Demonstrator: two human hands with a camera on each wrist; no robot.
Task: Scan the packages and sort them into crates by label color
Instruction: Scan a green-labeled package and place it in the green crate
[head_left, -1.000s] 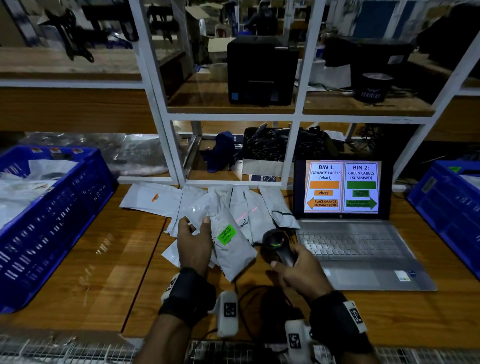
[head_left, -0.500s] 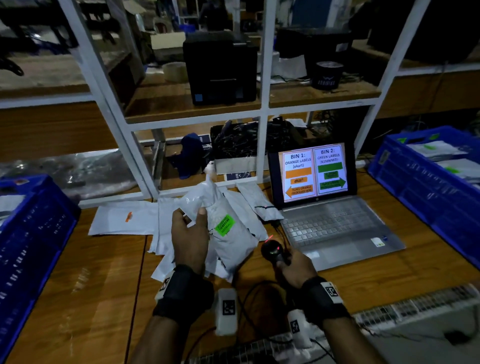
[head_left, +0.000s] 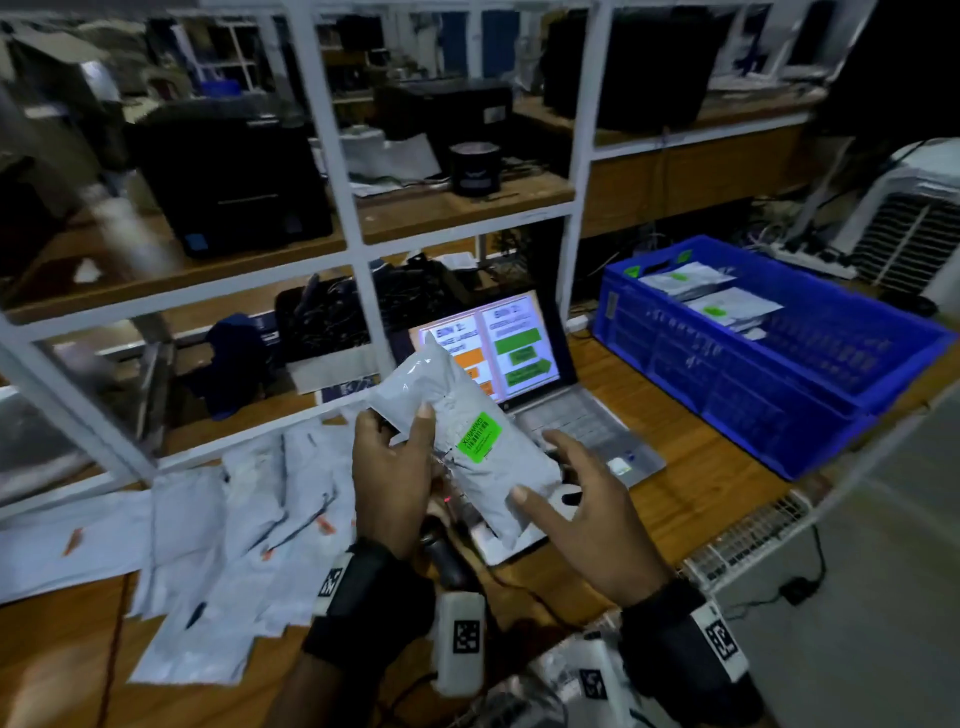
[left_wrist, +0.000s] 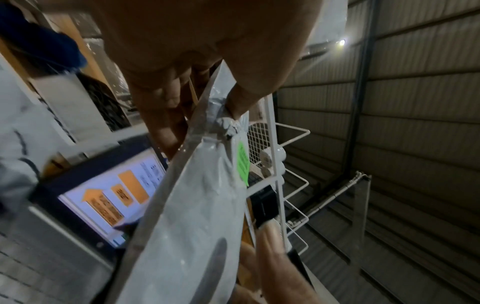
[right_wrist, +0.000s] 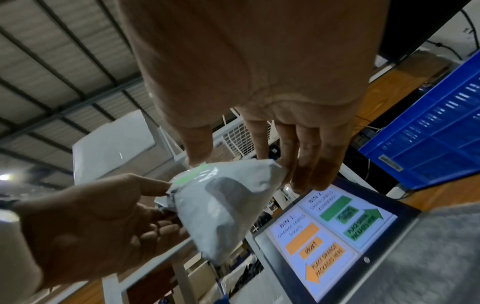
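Your left hand (head_left: 390, 483) grips the grey poly mailer (head_left: 467, 441) near its upper half, the thumb on the front and the fingers curled behind it. Your right hand (head_left: 587, 514) is spread with the fingers straight; the thumb tip and the fingertips touch the lower end of the mailer, but they are not closed around it. The mailer is in the air above the bench (head_left: 691, 499), tilted, in front of the laptop (head_left: 524, 358). Its green label (head_left: 479, 437) faces you.

Below the hands, the barcode scanner (head_left: 444, 551) rests on the bench with a small red light. To your left, more grey mailers (head_left: 244, 535) lie spread flat on the bench, some with orange marks. To your right, beside the laptop, stands the blue crate (head_left: 737, 374), and the packages inside it (head_left: 727, 306) carry green labels. The laptop screen shows an orange panel and a green panel.
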